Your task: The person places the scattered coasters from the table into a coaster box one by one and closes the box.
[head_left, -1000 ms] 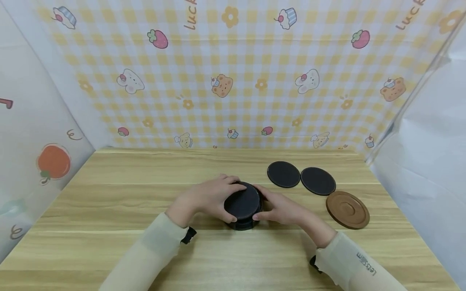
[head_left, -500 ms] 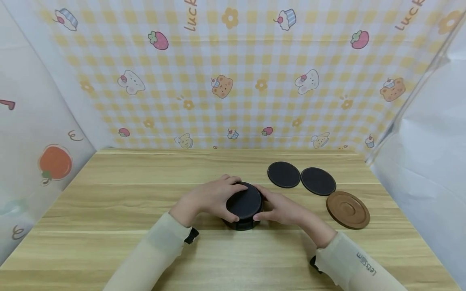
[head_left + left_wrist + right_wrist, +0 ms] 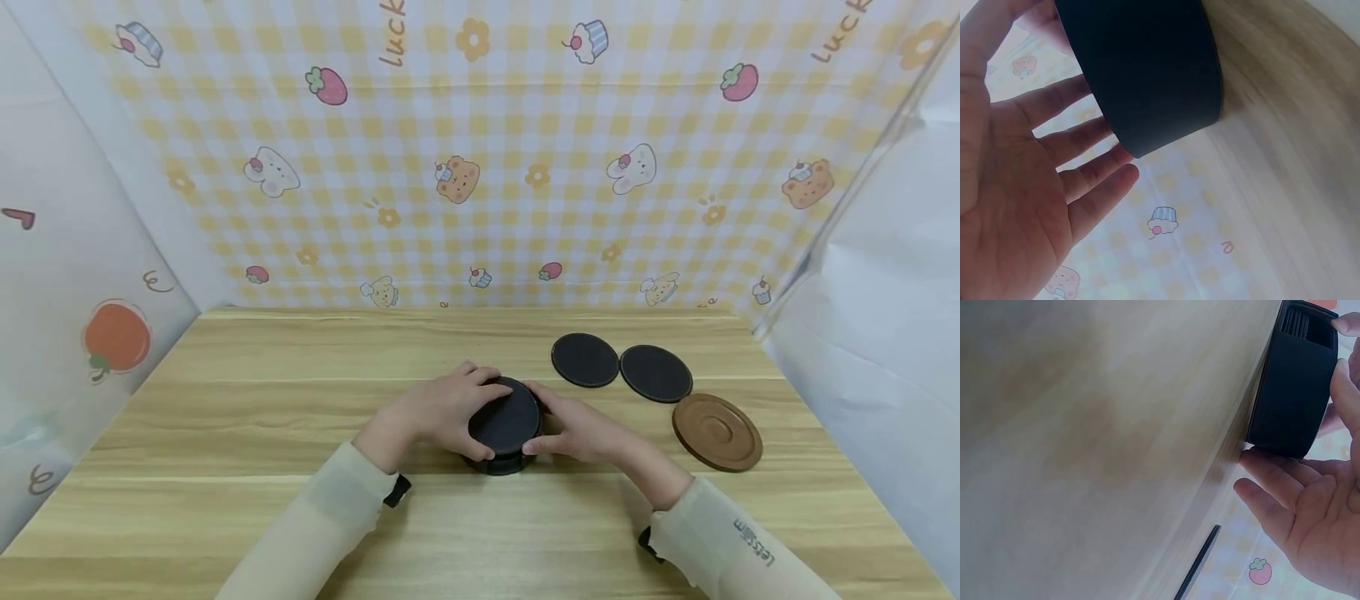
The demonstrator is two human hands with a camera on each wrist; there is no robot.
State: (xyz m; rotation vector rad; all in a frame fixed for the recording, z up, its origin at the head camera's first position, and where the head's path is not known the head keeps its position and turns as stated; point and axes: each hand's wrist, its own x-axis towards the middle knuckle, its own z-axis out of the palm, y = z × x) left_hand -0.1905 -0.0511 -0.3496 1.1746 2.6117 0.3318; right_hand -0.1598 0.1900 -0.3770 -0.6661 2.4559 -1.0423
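A round black coaster holder (image 3: 504,465) stands on the table in front of me, its curved wall filling much of the left wrist view. On top lies a black coaster (image 3: 510,421) with a stitched edge, close over the holder's rim. My left hand (image 3: 450,408) grips this coaster by its left side, thumb at the front and fingers spread across the back. From the right, my right hand (image 3: 581,429) holds the holder between thumb and fingers. In the right wrist view, a slot in the holder (image 3: 1291,387) shows several stacked coaster edges.
Two more black coasters, a left one (image 3: 585,360) and a right one (image 3: 656,373), lie flat at the back right. Beside them is a round brown wooden coaster (image 3: 716,433) with a ringed centre. A checked cloth (image 3: 495,125) hangs behind the table (image 3: 262,400).
The top coaster has shifted slightly right with my left hand and now lines up more closely over the holder. My right hand has stayed in place.
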